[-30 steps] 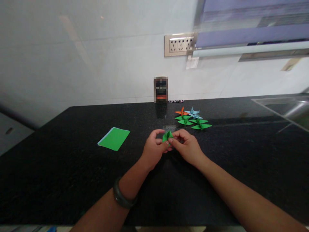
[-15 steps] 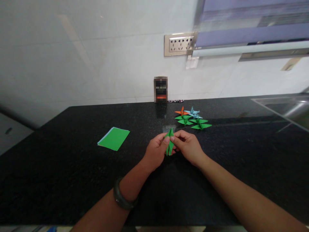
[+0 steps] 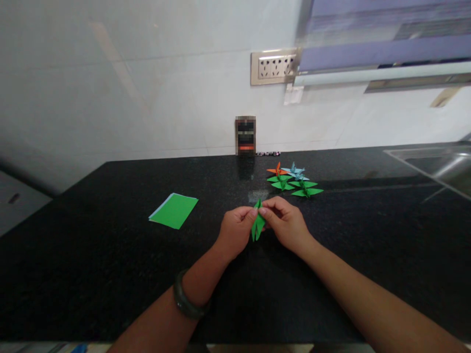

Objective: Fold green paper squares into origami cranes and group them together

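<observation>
A partly folded green origami paper [image 3: 258,225], long and pointed at both ends, is held between my two hands above the dark countertop. Its lower end splits into two narrow points. My left hand [image 3: 236,229] pinches its left side, thumb on top. From the right, my right hand [image 3: 286,221] grips the upper part with thumb and fingers. Some fingertips are hidden behind the paper. Beyond my right hand sit several finished paper cranes: an orange crane [image 3: 277,170], light blue cranes [image 3: 294,170] and green cranes [image 3: 306,191].
A stack of square paper [image 3: 174,212], green on top, lies on the black countertop [image 3: 110,274] to the left. A blurred-out dark upright object [image 3: 245,136] leans at the wall beside a beaded strand [image 3: 268,154]. A sink [image 3: 441,162] is at the far right.
The green origami paper has dipped slightly toward me and tilted, and its two lower points stand further apart. My left fingers have shifted up along its edge.
</observation>
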The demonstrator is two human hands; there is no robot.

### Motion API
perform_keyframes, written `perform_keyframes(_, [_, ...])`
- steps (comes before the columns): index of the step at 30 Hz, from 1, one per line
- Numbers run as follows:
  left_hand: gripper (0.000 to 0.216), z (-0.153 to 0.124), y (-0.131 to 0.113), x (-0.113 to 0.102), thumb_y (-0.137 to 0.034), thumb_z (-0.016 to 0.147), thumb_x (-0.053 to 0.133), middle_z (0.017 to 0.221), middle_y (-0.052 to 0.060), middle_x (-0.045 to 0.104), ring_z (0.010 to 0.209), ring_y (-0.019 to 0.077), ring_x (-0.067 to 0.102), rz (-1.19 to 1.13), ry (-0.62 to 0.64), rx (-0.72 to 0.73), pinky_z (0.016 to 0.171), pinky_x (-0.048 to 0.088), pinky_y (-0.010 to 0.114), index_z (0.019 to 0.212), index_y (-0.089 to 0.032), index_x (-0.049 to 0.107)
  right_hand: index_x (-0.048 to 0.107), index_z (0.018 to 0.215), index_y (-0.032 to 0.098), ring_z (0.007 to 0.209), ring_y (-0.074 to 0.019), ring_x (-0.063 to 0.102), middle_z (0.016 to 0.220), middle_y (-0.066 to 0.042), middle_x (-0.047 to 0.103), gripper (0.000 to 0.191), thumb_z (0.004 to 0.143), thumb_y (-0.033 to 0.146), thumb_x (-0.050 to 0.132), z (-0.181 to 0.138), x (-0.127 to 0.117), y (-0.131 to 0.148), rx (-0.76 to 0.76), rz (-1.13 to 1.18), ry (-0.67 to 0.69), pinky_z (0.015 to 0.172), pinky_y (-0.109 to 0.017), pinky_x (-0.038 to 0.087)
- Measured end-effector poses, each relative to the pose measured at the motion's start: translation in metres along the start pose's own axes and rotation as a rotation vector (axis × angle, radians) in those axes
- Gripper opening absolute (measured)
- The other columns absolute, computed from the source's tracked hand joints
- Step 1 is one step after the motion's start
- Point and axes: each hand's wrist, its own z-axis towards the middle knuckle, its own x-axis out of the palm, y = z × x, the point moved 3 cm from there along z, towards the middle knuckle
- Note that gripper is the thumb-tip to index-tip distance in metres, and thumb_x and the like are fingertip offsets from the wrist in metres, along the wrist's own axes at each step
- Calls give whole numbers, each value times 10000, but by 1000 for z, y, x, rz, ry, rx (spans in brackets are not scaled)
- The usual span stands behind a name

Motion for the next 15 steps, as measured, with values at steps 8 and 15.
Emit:
perform_keyframes(8, [324, -1, 0, 1, -449, 777, 526, 583, 16, 614, 513, 129, 564, 57, 9, 9, 492, 437, 234, 707, -155, 642, 609, 768, 195, 679, -151, 561, 782, -44, 589, 156, 810, 321, 528, 0, -2, 7, -20, -40, 0, 550, -249, 455])
perform_keyframes(15, [329, -3, -6, -1, -417, 808, 473, 565, 4, 558, 507, 110, 489, 230, -16, 105, 468, 363, 217, 670, -158, 621, 602, 769, 194, 631, -137, 531, 735, -28, 563, 174, 807, 348, 532, 0, 0, 8, -16, -37, 4, 543, -246, 445])
